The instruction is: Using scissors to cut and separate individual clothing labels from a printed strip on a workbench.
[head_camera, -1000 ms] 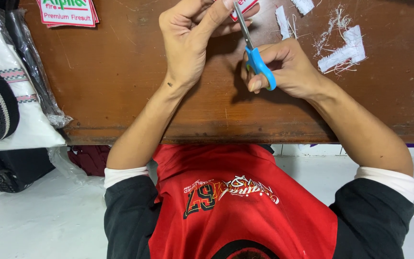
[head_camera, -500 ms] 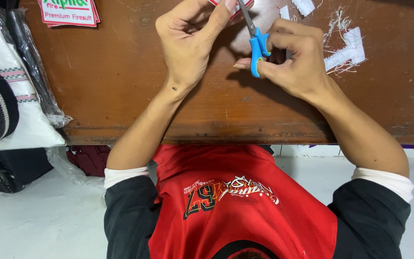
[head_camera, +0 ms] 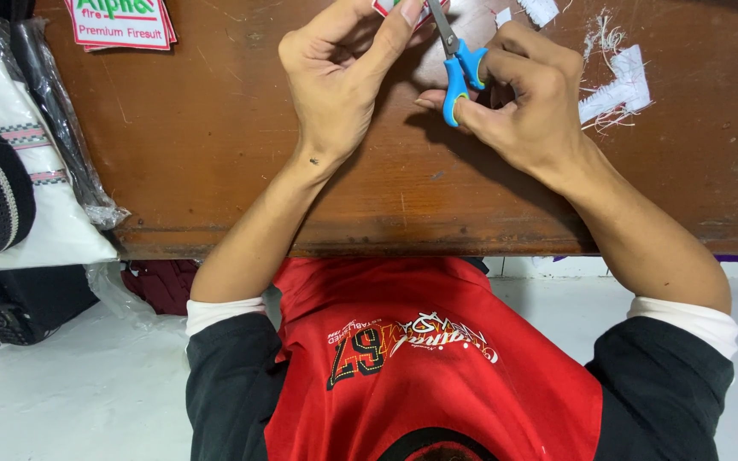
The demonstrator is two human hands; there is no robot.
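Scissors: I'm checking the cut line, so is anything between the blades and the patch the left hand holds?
Nothing visible. The scissors in the right hand point straight up at the patch pinched by the left hand. The blade tips and most of the patch lie beyond the frame's top edge.

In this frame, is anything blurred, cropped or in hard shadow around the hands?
Head view: sharp and evenly lit; the right hand casts a soft shadow on the wooden table; the top edge crops the scissors blades and the patch pinched by the left hand.
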